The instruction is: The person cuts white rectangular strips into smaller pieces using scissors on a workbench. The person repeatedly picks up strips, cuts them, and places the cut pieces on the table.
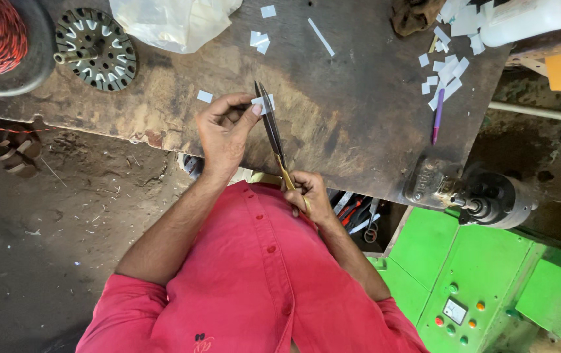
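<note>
Head view | right hand (308,194) grips steel scissors (272,127) | left hand (225,129) pinches white paper slip (264,103)

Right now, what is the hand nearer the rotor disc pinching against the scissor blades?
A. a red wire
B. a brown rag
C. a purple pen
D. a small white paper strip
D: the left hand pinches a small white paper strip at the blades of the scissors, whose handles the right hand holds.
</note>
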